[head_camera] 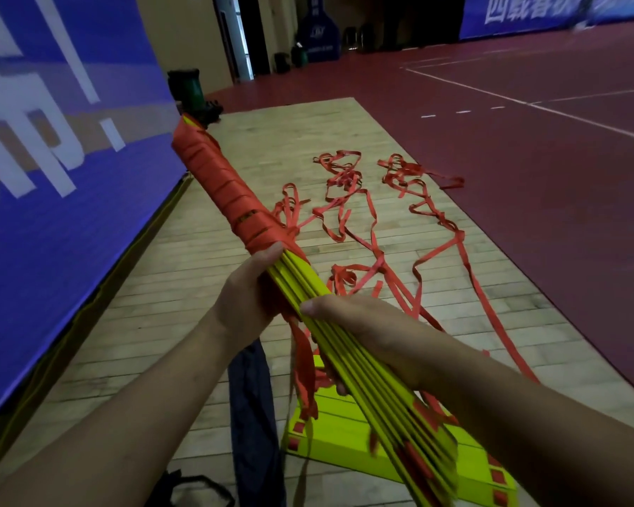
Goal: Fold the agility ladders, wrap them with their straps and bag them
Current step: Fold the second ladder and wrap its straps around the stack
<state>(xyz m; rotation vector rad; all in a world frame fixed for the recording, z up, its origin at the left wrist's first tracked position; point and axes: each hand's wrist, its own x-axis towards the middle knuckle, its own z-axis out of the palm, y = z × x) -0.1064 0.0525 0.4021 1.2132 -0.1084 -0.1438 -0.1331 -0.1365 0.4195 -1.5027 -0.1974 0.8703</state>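
Clearly, with left hand (249, 298) and right hand (363, 331) clamped on the yellow flat plastic rung bundle (301, 278), each red webbing strap (216, 184) turn should overlap snugly.

both hands (249, 298) grip a yellow rung bundle (348, 345), its far half wrapped in red strap (220, 177).

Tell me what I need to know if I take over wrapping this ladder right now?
Left hand: grips the yellow rung bundle just below the wrapped strap.
Right hand: grips the bundle lower down.
Done: rungs folded together, far half wrapped.
Left: wind the loose straps trailing over the floor round the near half, then bag it. A second folded ladder and the dark bag lie below.
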